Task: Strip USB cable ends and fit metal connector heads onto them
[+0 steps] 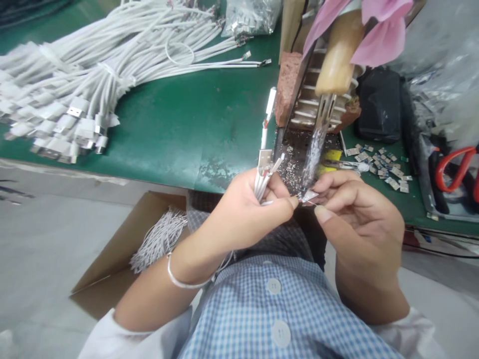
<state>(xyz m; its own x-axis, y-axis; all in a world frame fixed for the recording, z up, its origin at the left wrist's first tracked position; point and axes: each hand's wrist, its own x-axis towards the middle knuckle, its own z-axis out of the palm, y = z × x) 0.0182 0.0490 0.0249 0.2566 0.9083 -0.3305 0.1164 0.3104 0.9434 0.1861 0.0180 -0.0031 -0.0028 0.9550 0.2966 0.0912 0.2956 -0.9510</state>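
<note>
My left hand [258,209] is closed around several white USB cables [262,184], whose ends stick up above the fist. Between its thumb and finger is a cable end with bared coloured wires. My right hand [359,214] pinches a small metal USB connector [309,196] against those wires; a thin strand runs by its thumb. Just above the connector is the tip of a soldering iron [316,144], propped pointing down, its shaft coated in silvery solder. The exact joint is too small to make out.
Bundled white cables [75,89] lie at left on the green table [168,129]. Loose connectors [385,164], a black block [379,104] and red-handled scissors [454,169] are at right. Brick pieces [288,87] flank the iron's coil stand. A cardboard box [112,264] with cables sits below.
</note>
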